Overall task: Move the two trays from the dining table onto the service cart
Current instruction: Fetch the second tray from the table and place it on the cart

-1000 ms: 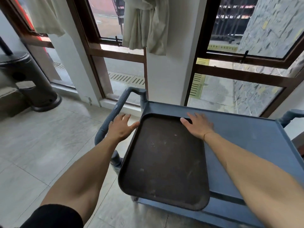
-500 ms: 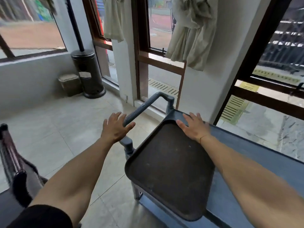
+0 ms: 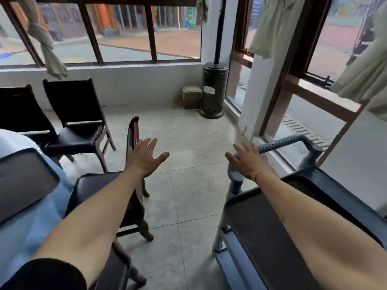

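Lifted off the tray [image 3: 257, 233], right hand [image 3: 250, 162] and left hand [image 3: 144, 158] hover spread, empty, seemingly mid-air.

Looks like a café or restaurant dining room, glassed in on two sides. Dark wooden chairs [image 3: 81, 122] pulled up to a dining table [image 3: 31, 216] under a pale blue cloth, a grey service cart [image 3: 236, 181] with a ribbed push handle carrying a dark serving tray [image 3: 261, 237], and a tall patio heater [image 3: 214, 91] in the corner. Tiled floor [image 3: 188, 132], wood-framed windows [image 3: 150, 38] onto a street, and tied-back pale curtains [image 3: 270, 28].
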Action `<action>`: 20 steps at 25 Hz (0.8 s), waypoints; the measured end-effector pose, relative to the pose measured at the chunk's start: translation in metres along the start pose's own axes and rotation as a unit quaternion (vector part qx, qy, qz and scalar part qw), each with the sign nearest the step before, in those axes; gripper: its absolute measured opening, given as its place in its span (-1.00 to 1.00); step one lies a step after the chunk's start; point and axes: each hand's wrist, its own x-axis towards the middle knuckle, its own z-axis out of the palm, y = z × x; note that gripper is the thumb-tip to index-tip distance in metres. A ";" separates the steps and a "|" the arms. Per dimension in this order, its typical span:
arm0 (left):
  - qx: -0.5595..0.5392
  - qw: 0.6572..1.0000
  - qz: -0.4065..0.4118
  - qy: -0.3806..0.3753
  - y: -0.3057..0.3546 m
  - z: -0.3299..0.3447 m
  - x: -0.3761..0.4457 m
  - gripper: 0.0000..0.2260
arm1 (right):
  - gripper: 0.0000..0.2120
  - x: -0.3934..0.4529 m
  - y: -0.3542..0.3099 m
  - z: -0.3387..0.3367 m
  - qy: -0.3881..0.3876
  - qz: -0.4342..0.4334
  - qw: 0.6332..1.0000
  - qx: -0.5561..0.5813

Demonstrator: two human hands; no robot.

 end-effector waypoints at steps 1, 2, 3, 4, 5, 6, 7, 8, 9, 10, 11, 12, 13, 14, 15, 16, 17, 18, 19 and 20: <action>0.003 1.000 -0.019 0.011 -0.020 -0.009 -0.005 -0.25 | -0.26 0.009 -0.022 0.003 -0.003 -0.020 1.000 -0.004; 0.005 0.999 -0.039 0.019 -0.041 -0.016 -0.010 -0.25 | -0.26 0.018 -0.044 0.008 -0.002 -0.038 0.999 -0.008; 0.007 0.998 -0.063 0.025 -0.063 -0.024 -0.015 -0.25 | -0.26 0.027 -0.069 0.012 -0.002 -0.056 0.998 -0.011; 0.010 0.996 -0.086 0.030 -0.085 -0.030 -0.020 -0.25 | -0.27 0.036 -0.093 0.017 -0.005 -0.074 0.997 -0.011; 0.015 0.993 -0.112 0.035 -0.110 -0.037 -0.028 -0.25 | -0.27 0.044 -0.122 0.024 -0.010 -0.098 0.995 -0.013; 0.021 0.990 -0.135 0.041 -0.134 -0.043 -0.035 -0.25 | -0.27 0.051 -0.148 0.031 -0.014 -0.120 0.993 -0.015; 0.024 0.986 -0.157 0.051 -0.157 -0.049 -0.042 -0.26 | -0.27 0.057 -0.174 0.037 -0.016 -0.143 0.989 -0.018; 0.026 0.982 -0.177 0.062 -0.181 -0.055 -0.051 -0.27 | -0.28 0.063 -0.200 0.044 -0.018 -0.167 0.986 -0.022; 0.028 0.978 -0.195 0.072 -0.201 -0.061 -0.058 -0.27 | -0.28 0.068 -0.223 0.050 -0.022 -0.187 0.982 -0.023; 0.029 0.973 -0.215 0.083 -0.224 -0.068 -0.067 -0.28 | -0.29 0.074 -0.249 0.056 -0.028 -0.208 0.977 -0.025; 0.029 0.967 -0.236 0.090 -0.243 -0.075 -0.075 -0.28 | -0.29 0.079 -0.274 0.062 -0.032 -0.227 0.973 -0.024; 0.028 0.961 -0.258 0.095 -0.262 -0.080 -0.084 -0.27 | -0.30 0.083 -0.297 0.068 -0.035 -0.244 0.969 -0.023; 0.024 0.954 -0.280 0.100 -0.280 -0.086 -0.093 -0.27 | -0.30 0.087 -0.322 0.073 -0.040 -0.262 0.964 -0.023; 0.020 0.948 -0.299 0.103 -0.297 -0.091 -0.102 -0.27 | -0.31 0.089 -0.345 0.078 -0.047 -0.276 0.960 -0.022; 0.016 0.942 -0.317 0.106 -0.313 -0.097 -0.114 -0.27 | -0.30 0.090 -0.371 0.084 -0.054 -0.292 0.954 -0.025; 0.017 0.937 -0.333 0.108 -0.327 -0.101 -0.125 -0.28 | -0.30 0.089 -0.392 0.091 -0.056 -0.308 0.949 -0.031; 0.022 0.931 -0.346 0.114 -0.342 -0.105 -0.136 -0.28 | -0.30 0.088 -0.412 0.097 -0.052 -0.326 0.943 -0.040; 0.024 0.925 -0.361 0.121 -0.356 -0.109 -0.147 -0.28 | -0.29 0.087 -0.432 0.103 -0.049 -0.347 0.935 -0.051; 0.021 0.918 -0.375 0.128 -0.368 -0.113 -0.157 -0.28 | -0.29 0.086 -0.449 0.108 -0.046 -0.368 0.927 -0.064; 0.015 0.910 -0.393 0.134 -0.380 -0.115 -0.167 -0.27 | -0.29 0.085 -0.467 0.115 -0.048 -0.388 0.918 -0.074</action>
